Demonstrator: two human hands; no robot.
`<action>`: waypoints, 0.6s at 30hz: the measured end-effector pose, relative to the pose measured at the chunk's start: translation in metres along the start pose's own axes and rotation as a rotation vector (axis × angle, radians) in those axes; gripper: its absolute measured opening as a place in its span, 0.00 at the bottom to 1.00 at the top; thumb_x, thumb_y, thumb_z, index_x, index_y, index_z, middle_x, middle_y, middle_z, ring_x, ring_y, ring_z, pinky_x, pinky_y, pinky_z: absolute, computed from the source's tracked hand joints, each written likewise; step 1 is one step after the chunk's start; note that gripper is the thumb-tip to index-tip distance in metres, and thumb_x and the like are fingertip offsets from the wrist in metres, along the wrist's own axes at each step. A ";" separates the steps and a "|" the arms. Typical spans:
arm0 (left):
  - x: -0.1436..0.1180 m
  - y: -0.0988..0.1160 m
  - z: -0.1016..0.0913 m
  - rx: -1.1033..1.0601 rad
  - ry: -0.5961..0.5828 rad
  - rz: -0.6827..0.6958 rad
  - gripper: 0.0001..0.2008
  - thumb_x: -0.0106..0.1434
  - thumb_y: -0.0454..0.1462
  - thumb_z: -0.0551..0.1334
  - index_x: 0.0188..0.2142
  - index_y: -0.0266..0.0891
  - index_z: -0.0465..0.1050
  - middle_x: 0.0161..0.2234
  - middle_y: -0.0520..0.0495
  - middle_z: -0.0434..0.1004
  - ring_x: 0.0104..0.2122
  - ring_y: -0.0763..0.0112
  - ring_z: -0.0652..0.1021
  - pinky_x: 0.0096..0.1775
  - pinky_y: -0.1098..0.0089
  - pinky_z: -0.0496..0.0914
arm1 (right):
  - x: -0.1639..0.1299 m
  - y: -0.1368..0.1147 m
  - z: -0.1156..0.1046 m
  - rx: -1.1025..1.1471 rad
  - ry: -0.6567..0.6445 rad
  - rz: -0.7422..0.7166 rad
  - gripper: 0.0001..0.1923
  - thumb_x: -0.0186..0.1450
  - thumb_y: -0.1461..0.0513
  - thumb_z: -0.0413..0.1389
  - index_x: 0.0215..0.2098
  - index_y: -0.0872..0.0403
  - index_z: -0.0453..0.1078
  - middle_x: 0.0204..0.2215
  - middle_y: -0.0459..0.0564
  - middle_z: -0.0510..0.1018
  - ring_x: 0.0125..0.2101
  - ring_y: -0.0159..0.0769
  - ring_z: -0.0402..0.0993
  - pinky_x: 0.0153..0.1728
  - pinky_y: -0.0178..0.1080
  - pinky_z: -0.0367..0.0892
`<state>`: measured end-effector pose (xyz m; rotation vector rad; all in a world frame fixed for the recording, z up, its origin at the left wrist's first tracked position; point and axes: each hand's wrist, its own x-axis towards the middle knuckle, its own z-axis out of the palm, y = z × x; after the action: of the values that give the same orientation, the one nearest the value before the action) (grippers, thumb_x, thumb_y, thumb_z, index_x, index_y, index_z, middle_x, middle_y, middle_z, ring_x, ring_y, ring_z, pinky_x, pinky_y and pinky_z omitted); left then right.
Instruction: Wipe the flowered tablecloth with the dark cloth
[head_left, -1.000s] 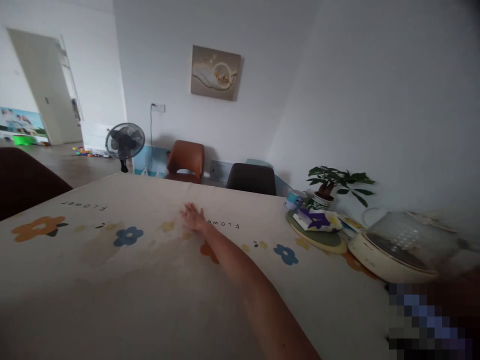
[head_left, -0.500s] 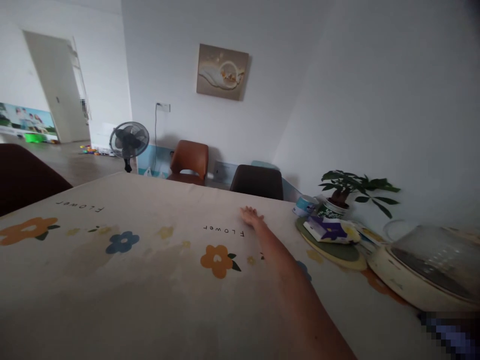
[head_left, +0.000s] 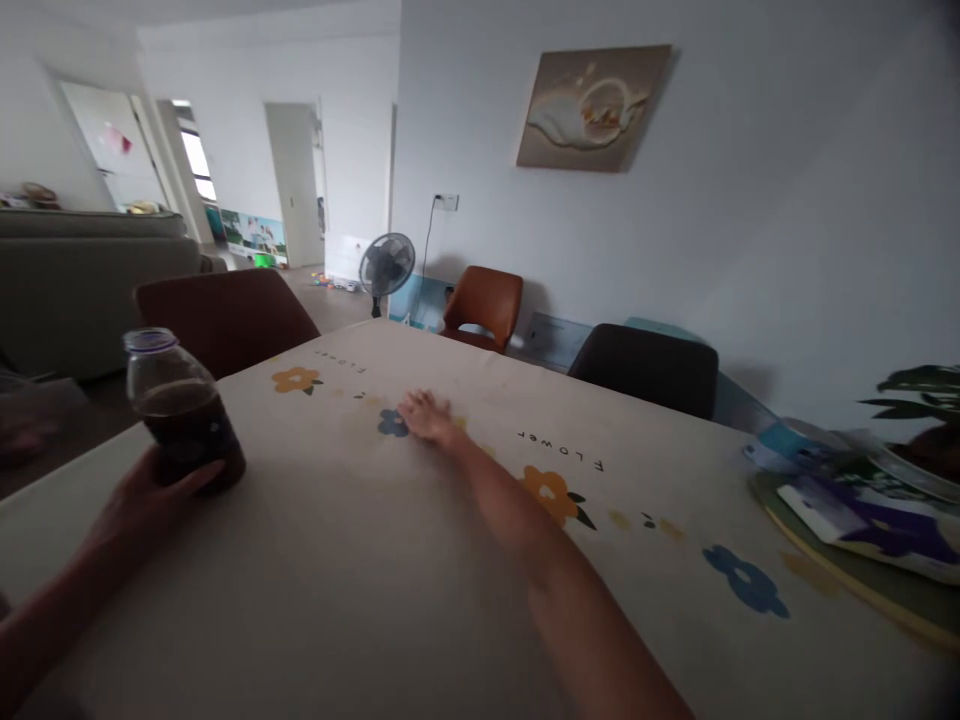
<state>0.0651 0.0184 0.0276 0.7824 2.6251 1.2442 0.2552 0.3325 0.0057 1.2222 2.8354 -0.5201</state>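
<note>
Your left hand [head_left: 154, 495] grips a clear bottle [head_left: 185, 408]; your right hand [head_left: 427, 416] is spread out on the tablecloth [head_left: 337, 580].

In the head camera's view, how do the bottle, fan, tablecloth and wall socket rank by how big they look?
1. Tablecloth
2. Bottle
3. Fan
4. Wall socket
The bottle is nearer than the fan, so real sizes may rank differently.

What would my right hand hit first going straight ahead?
For your right hand, the way looks free across the tablecloth to its edge; beyond, perhaps the dark red chair, but depth's unclear.
</note>
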 end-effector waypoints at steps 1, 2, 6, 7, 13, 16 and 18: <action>0.001 -0.003 0.001 -0.014 -0.002 -0.042 0.33 0.52 0.53 0.64 0.53 0.39 0.66 0.45 0.42 0.77 0.44 0.51 0.76 0.46 0.53 0.71 | 0.001 -0.027 0.006 0.001 -0.025 -0.066 0.29 0.72 0.50 0.37 0.68 0.51 0.48 0.69 0.57 0.43 0.68 0.47 0.34 0.61 0.64 0.32; 0.003 -0.005 0.002 -0.030 0.002 -0.071 0.33 0.50 0.52 0.65 0.53 0.40 0.66 0.46 0.43 0.76 0.46 0.51 0.76 0.48 0.54 0.70 | 0.000 -0.052 0.013 0.002 -0.051 -0.133 0.30 0.72 0.49 0.37 0.68 0.51 0.47 0.70 0.55 0.41 0.68 0.46 0.33 0.62 0.63 0.31; 0.006 -0.007 0.006 -0.100 0.007 -0.051 0.34 0.47 0.52 0.65 0.51 0.40 0.66 0.46 0.42 0.75 0.46 0.51 0.75 0.48 0.55 0.70 | -0.033 -0.119 0.042 -0.003 -0.100 -0.421 0.32 0.71 0.46 0.36 0.67 0.54 0.50 0.69 0.55 0.46 0.68 0.44 0.36 0.64 0.59 0.34; 0.007 -0.007 0.006 -0.114 0.003 -0.042 0.34 0.47 0.53 0.65 0.51 0.40 0.66 0.46 0.42 0.75 0.46 0.52 0.75 0.49 0.55 0.69 | -0.047 -0.130 0.049 -0.007 -0.088 -0.489 0.32 0.72 0.47 0.36 0.67 0.55 0.51 0.68 0.58 0.48 0.68 0.45 0.38 0.63 0.60 0.36; 0.011 -0.012 0.004 -0.154 -0.013 0.006 0.32 0.48 0.50 0.67 0.49 0.38 0.66 0.45 0.43 0.74 0.44 0.55 0.74 0.46 0.59 0.69 | -0.135 -0.170 0.078 0.028 -0.083 -0.757 0.33 0.71 0.45 0.37 0.64 0.58 0.52 0.67 0.61 0.50 0.67 0.51 0.39 0.62 0.66 0.37; 0.009 -0.013 0.003 -0.176 -0.019 0.013 0.31 0.49 0.49 0.67 0.50 0.38 0.66 0.44 0.44 0.74 0.43 0.57 0.74 0.44 0.62 0.69 | -0.176 -0.170 0.078 0.030 -0.080 -0.827 0.32 0.71 0.46 0.38 0.64 0.58 0.54 0.66 0.61 0.54 0.66 0.49 0.43 0.62 0.64 0.39; 0.007 -0.013 0.002 -0.192 -0.028 0.020 0.31 0.49 0.49 0.67 0.50 0.37 0.66 0.43 0.44 0.74 0.42 0.59 0.74 0.44 0.63 0.69 | -0.208 -0.156 0.073 0.018 -0.118 -0.828 0.33 0.72 0.46 0.39 0.65 0.59 0.52 0.67 0.62 0.52 0.67 0.49 0.41 0.63 0.63 0.38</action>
<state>0.0548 0.0166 0.0172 0.7873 2.4357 1.4518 0.2804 0.0637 0.0117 -0.0533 3.1139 -0.5833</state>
